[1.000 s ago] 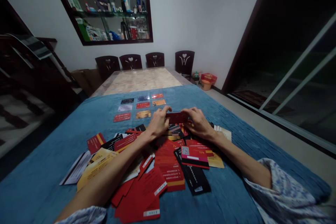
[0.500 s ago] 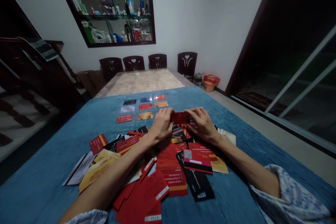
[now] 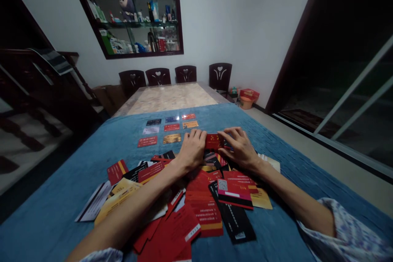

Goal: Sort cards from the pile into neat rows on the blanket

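Between my two hands is a small red card (image 3: 212,141) with gold marks, above the far edge of a loose heap of cards. My left hand (image 3: 194,147) pinches its left end; the fingers of my right hand (image 3: 240,145) close on its right end. Below my wrists lie overlapping red cards (image 3: 204,213), a long black card (image 3: 235,217) and yellow cards (image 3: 118,196). Past my hands, several cards rest in spaced rows, among them a gold card (image 3: 172,138) and a red card (image 3: 147,141). My left forearm hides part of the heap.
A blue cloth (image 3: 276,196) covers the near part of the table; the bare stone-patterned tabletop (image 3: 175,96) shows beyond. Dark chairs (image 3: 220,75) stand at the far end. A wall cabinet (image 3: 138,20) holds bottles and a plush toy. An orange bucket (image 3: 246,102) sits on the floor at right.
The red card has tilted, so its gold-marked face shows more clearly between my hands. Both hands keep hold of it. The whole view has shifted slightly.
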Demonstrator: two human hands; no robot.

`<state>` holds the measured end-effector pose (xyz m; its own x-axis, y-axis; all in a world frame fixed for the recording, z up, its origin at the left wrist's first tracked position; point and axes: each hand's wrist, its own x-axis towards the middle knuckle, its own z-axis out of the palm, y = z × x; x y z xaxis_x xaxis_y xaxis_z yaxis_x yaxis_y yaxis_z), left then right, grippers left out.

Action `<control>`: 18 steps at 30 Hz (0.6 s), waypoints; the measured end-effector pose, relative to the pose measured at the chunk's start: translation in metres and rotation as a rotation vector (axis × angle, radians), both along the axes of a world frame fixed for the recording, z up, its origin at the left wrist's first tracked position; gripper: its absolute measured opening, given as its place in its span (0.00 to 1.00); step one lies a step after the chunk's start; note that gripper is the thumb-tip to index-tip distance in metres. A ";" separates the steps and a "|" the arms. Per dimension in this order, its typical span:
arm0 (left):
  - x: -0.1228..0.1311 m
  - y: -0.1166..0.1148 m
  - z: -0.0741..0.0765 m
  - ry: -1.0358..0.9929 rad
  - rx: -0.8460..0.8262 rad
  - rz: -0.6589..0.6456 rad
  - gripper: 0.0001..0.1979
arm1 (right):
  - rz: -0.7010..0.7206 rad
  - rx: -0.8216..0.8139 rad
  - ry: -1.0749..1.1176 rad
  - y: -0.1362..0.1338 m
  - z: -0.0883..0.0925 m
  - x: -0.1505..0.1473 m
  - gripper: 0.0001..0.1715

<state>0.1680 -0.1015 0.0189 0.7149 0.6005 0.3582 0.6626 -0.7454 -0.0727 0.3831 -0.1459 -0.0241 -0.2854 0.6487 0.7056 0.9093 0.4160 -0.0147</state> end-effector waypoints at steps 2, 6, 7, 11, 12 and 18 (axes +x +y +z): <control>-0.001 0.002 0.001 0.028 0.022 -0.007 0.18 | 0.007 0.002 -0.005 0.001 0.001 -0.001 0.28; -0.006 0.010 0.001 0.048 0.067 -0.036 0.17 | 0.007 0.019 -0.021 0.005 0.005 -0.004 0.27; -0.007 0.012 0.002 0.047 0.077 -0.045 0.16 | 0.002 0.022 -0.031 0.007 0.006 -0.005 0.27; -0.012 0.022 0.004 0.060 0.089 -0.046 0.13 | 0.002 -0.003 -0.095 0.018 0.013 -0.006 0.27; -0.013 0.024 0.006 0.059 0.080 -0.040 0.13 | 0.005 -0.015 -0.117 0.021 0.017 -0.006 0.28; -0.017 0.038 0.023 0.058 0.025 0.008 0.19 | -0.005 -0.081 -0.249 0.044 0.040 -0.008 0.27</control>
<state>0.1510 -0.0638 0.0421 0.7302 0.5977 0.3311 0.6625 -0.7378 -0.1293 0.3746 -0.1022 0.0159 -0.4407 0.7016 0.5599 0.8909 0.4184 0.1770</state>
